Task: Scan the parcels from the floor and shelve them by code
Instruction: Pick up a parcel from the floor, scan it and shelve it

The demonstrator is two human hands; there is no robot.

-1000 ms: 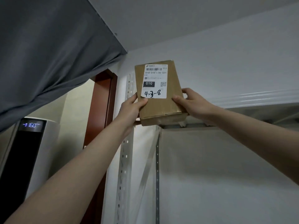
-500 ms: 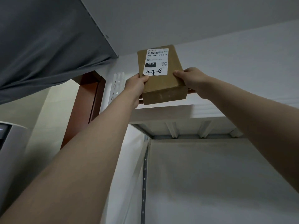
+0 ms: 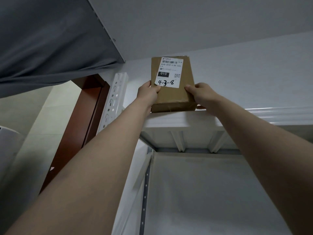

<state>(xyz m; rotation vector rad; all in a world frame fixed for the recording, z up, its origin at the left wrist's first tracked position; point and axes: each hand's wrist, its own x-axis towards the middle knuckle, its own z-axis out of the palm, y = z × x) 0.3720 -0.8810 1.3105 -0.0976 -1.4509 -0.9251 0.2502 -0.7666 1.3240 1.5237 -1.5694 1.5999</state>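
A small brown cardboard parcel (image 3: 175, 96) stands at the front edge of the top white metal shelf (image 3: 177, 122), tilted back toward the wall. Its white label (image 3: 170, 72) carries a barcode, "010" and the handwritten code "4-3-8". My left hand (image 3: 148, 94) grips the parcel's left side, thumb on the label's lower corner. My right hand (image 3: 200, 94) holds its right side. Both arms reach up overhead. Whether the parcel's base rests fully on the shelf cannot be told from below.
A perforated white upright (image 3: 115, 97) of the rack rises left of the parcel. A brown door frame (image 3: 84, 119) stands further left, under a hanging grey curtain (image 3: 50, 44). A white wall (image 3: 245, 73) lies behind the shelf. A white appliance (image 3: 8, 150) shows at the left edge.
The parcel has risen from below the top shelf's edge to standing on it, both hands still on its sides. My view has tilted upward.
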